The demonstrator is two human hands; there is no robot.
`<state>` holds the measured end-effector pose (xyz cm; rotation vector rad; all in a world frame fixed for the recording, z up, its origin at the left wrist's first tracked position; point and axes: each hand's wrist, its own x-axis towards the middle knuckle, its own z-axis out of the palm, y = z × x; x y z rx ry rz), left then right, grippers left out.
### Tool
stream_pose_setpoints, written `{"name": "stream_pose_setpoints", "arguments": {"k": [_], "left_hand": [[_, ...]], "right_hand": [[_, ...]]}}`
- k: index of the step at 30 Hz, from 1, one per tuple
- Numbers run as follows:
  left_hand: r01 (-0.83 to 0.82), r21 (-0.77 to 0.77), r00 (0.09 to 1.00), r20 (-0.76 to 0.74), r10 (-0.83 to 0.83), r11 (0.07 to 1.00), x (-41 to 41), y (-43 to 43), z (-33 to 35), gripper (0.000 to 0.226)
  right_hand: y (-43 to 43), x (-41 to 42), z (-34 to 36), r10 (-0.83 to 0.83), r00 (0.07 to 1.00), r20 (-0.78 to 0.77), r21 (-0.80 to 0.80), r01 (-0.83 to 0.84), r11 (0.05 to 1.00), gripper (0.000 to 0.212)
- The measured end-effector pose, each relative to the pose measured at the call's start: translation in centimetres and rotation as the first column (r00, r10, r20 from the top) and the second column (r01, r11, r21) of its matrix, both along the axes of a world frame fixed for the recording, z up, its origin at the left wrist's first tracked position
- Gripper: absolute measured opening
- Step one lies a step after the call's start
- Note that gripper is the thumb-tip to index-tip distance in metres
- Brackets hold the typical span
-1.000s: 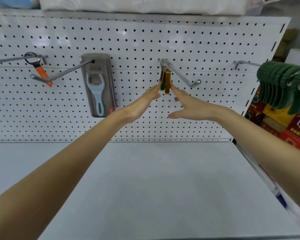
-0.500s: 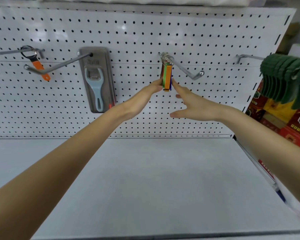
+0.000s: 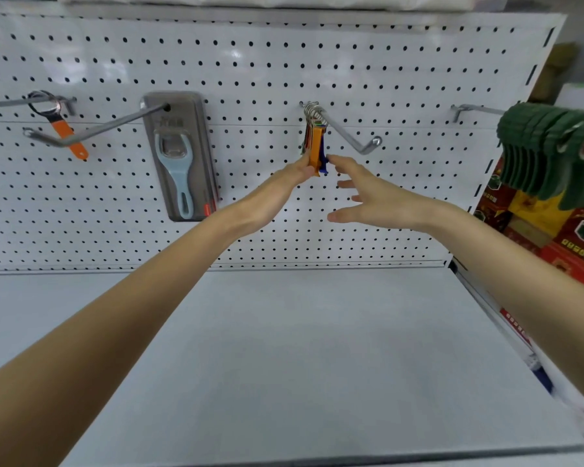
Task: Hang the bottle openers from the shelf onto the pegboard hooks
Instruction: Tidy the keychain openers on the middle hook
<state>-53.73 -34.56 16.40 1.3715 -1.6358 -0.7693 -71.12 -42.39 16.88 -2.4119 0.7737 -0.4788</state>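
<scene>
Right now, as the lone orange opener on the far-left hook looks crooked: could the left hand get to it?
Probably yes. The left hand is at the bundle of openers; before the orange opener only the packaged opener's long hook crosses in front, likely skirtable.

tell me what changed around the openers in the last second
Both hands closed in on the bundle of openers on the middle hook. The left hand now presses its lower left side, the right hand touches its right side with the index finger, and the bundle looks tighter. The orange opener, packaged opener and green items stayed put.
</scene>
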Motion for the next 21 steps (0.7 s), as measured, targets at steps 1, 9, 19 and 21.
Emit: {"name": "stream_pose_setpoints", "arguments": {"k": [1, 9, 19, 21], "left_hand": [[0.012, -0.006, 1.0, 0.002, -0.012, 1.0, 0.0, 0.6, 0.1, 0.046], [0.025, -0.024, 1.0, 0.005, -0.024, 0.999, 0.3, 0.6, -0.4, 0.048], [-0.217, 0.012, 0.961, 0.176, 0.212, 0.976, 3.1, -4.5, -2.9, 0.039], [-0.299, 0.0, 0.945, 0.135, 0.297, 0.954, 2.6, -4.7, -2.6, 0.039]], "right_hand": [[0.0, 0.0, 0.0, 0.002, 1.0, -0.002, -0.001, -0.002, 1.0, 0.089], [-0.2, 0.2, -0.4, 0.01, 1.0, -0.002, 0.009, -0.01, 1.0, 0.092], [0.1, 0.5, -0.4, 0.01, 1.0, -0.019, 0.024, -0.01, 1.0, 0.095], [0.3, 0.5, -0.4, 0.011, 1.0, -0.013, 0.029, -0.011, 1.0, 0.096]]}}
